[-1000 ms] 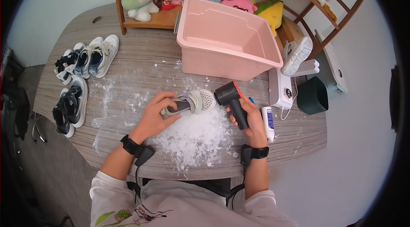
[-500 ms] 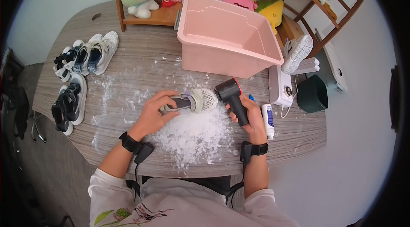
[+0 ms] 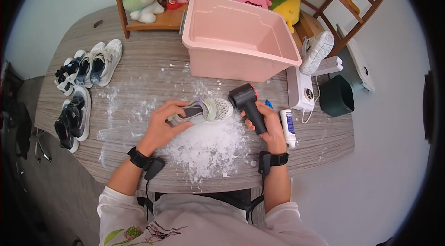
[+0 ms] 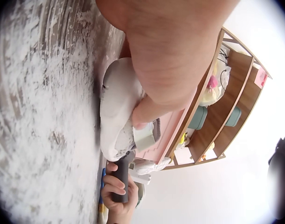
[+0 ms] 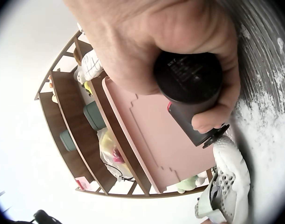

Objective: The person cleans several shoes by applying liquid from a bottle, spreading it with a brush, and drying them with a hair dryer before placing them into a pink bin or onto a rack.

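Note:
My left hand (image 3: 160,125) grips a white strap shoe (image 3: 223,107) at its heel, over a patch of white powder (image 3: 208,148) on the table. The shoe has a perforated toe, a pale strap and a dark insole, and its toe points right. In my right hand (image 3: 271,125) is a black handheld blower (image 3: 243,97) with a red ring, gripped by its handle. Its nozzle stands right at the shoe's toe. The right wrist view shows the fingers wrapped round the handle (image 5: 188,77). Powder lies close under the shoe's sole (image 4: 115,107) in the left wrist view.
A pink bin (image 3: 232,63) stands behind the hands, before a shelf of plush toys. Several shoes (image 3: 79,111) line the left side. On the right are a white bottle (image 3: 288,128), a white device (image 3: 300,91) bearing a shoe (image 3: 319,53), and a dark green container (image 3: 337,97).
The head view has turned slightly, so the bin and shelf appear further left. Both hands keep their hold, and the blower's nozzle stays close to the shoe's toe.

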A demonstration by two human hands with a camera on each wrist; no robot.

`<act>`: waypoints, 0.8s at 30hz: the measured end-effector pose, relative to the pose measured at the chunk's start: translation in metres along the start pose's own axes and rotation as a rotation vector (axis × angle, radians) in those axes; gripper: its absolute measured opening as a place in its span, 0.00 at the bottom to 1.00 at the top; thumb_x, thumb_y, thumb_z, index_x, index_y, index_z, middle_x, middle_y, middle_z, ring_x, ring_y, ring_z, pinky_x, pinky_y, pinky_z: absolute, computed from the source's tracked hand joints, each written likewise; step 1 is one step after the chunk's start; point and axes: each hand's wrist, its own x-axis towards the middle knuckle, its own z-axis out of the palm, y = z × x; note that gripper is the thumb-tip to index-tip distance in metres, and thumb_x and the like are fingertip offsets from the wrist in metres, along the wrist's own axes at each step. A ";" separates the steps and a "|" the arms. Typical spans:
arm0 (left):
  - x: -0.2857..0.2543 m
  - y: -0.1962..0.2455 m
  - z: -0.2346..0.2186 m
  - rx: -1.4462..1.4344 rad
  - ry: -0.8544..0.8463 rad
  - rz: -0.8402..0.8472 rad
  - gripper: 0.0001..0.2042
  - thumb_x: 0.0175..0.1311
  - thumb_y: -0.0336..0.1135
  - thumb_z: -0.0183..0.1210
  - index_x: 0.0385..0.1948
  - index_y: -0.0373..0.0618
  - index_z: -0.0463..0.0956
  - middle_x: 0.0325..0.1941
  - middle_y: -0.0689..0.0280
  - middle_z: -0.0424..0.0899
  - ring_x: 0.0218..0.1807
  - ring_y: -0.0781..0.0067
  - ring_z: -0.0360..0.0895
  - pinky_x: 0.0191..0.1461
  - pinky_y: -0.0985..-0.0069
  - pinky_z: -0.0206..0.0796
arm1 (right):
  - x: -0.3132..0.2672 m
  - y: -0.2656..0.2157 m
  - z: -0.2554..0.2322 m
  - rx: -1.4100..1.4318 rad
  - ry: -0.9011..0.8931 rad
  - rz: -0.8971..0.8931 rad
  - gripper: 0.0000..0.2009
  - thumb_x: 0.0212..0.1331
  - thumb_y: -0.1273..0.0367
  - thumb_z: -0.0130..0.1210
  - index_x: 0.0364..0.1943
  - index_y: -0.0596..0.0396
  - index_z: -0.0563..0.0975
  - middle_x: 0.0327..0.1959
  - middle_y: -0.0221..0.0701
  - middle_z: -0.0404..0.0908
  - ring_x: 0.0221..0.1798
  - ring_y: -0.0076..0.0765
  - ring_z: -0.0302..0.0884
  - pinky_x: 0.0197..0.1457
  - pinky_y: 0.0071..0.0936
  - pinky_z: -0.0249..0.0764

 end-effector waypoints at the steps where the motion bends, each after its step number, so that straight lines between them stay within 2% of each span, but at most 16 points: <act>1: 0.000 0.001 -0.001 0.009 0.011 -0.008 0.14 0.51 0.30 0.75 0.33 0.41 0.77 0.54 0.56 0.84 0.55 0.61 0.82 0.57 0.69 0.73 | 0.000 0.000 -0.001 0.020 -0.003 -0.001 0.15 0.76 0.65 0.40 0.49 0.63 0.73 0.37 0.47 0.82 0.23 0.32 0.76 0.22 0.24 0.71; 5: -0.002 -0.002 0.001 0.010 0.042 -0.009 0.16 0.50 0.32 0.76 0.33 0.41 0.75 0.51 0.57 0.84 0.52 0.62 0.82 0.54 0.70 0.73 | 0.001 0.002 0.001 0.030 0.018 -0.002 0.14 0.75 0.62 0.44 0.47 0.61 0.71 0.38 0.48 0.82 0.22 0.32 0.75 0.19 0.21 0.68; 8: -0.002 -0.002 0.001 0.015 0.056 -0.042 0.17 0.50 0.34 0.76 0.32 0.41 0.74 0.49 0.57 0.84 0.50 0.62 0.82 0.51 0.70 0.72 | 0.000 0.000 0.002 0.062 0.001 0.008 0.14 0.75 0.62 0.44 0.48 0.61 0.71 0.38 0.48 0.81 0.22 0.32 0.75 0.19 0.21 0.68; 12: 0.000 -0.002 0.001 0.071 0.091 0.014 0.17 0.50 0.34 0.76 0.30 0.41 0.72 0.45 0.58 0.81 0.48 0.63 0.80 0.50 0.70 0.71 | -0.001 -0.001 0.001 0.098 -0.037 -0.004 0.15 0.75 0.64 0.42 0.48 0.63 0.72 0.37 0.48 0.82 0.22 0.33 0.75 0.22 0.24 0.70; 18: -0.001 0.000 0.003 0.108 0.118 0.023 0.18 0.49 0.34 0.76 0.30 0.40 0.72 0.42 0.60 0.78 0.45 0.63 0.78 0.49 0.71 0.70 | -0.006 -0.002 0.007 0.040 0.001 -0.054 0.15 0.76 0.63 0.41 0.48 0.62 0.73 0.37 0.47 0.82 0.22 0.32 0.75 0.22 0.23 0.71; 21: -0.001 0.003 0.005 0.097 0.146 -0.001 0.17 0.49 0.33 0.75 0.29 0.40 0.71 0.41 0.61 0.77 0.44 0.65 0.75 0.48 0.72 0.68 | -0.007 -0.003 0.014 -0.006 -0.004 -0.086 0.17 0.77 0.63 0.40 0.53 0.64 0.72 0.37 0.46 0.82 0.22 0.31 0.75 0.22 0.23 0.71; 23: 0.000 0.004 0.006 0.085 0.159 -0.015 0.17 0.49 0.32 0.74 0.29 0.41 0.70 0.41 0.62 0.76 0.43 0.67 0.73 0.48 0.73 0.66 | -0.006 0.000 0.018 -0.100 0.011 -0.182 0.19 0.78 0.63 0.39 0.60 0.64 0.71 0.37 0.44 0.82 0.22 0.30 0.76 0.23 0.23 0.71; 24: 0.000 0.004 0.007 0.086 0.174 -0.019 0.17 0.50 0.31 0.74 0.29 0.40 0.70 0.40 0.61 0.76 0.42 0.68 0.72 0.47 0.73 0.65 | -0.006 0.002 0.020 -0.099 0.011 -0.182 0.19 0.78 0.63 0.39 0.60 0.64 0.71 0.37 0.44 0.82 0.22 0.30 0.76 0.23 0.23 0.71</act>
